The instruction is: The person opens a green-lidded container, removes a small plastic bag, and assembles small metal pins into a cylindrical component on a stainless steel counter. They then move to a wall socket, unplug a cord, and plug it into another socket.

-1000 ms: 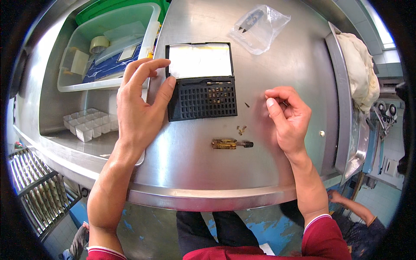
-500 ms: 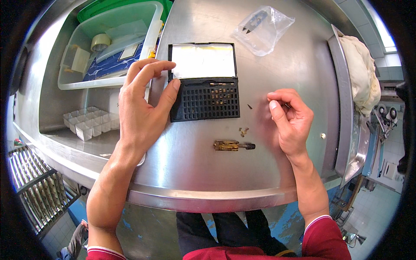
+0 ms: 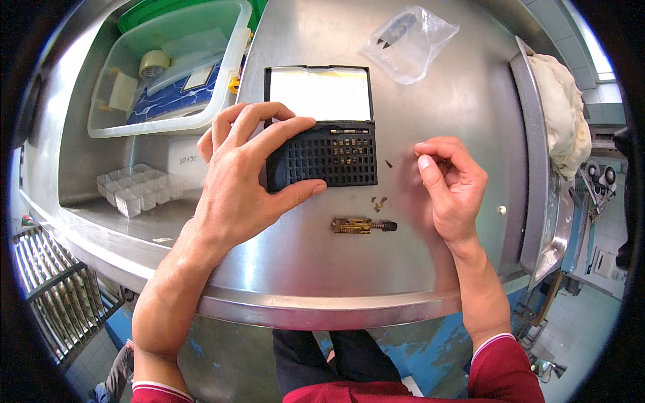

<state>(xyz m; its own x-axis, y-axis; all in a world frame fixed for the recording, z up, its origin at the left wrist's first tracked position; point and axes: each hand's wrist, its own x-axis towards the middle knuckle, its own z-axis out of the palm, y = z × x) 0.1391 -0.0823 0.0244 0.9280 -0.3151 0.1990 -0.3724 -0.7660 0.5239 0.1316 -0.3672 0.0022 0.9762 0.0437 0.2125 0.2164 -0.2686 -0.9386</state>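
Note:
A black case (image 3: 336, 161) lies with its lid raised, the lid's inside white. Its base is a grid of small compartments; several at the right hold tiny brass pieces, and a thin metal rod rests in the slot above. My left hand (image 3: 242, 181) spans the base from the left, fingers at the hinge side and thumb at the near edge, gripping it. My right hand (image 3: 453, 191) hovers to the right, fingertips pinched; whatever they hold is hidden. Nearer me lies a brass block (image 3: 352, 226) with a spring and black knob. Loose brass bits (image 3: 379, 203) sit just beyond it.
A small dark pointed piece (image 3: 389, 164) lies right of the case. Farther back is a clear plastic bag (image 3: 411, 50) with a dark tool inside. At left stand a translucent bin (image 3: 101, 124) and a clear divided tray (image 3: 138, 191); a metal tray (image 3: 521, 87) holding cloth edges the right side.
My left hand has moved right and closed across the case's base, which has shifted slightly right. My right hand is almost still.

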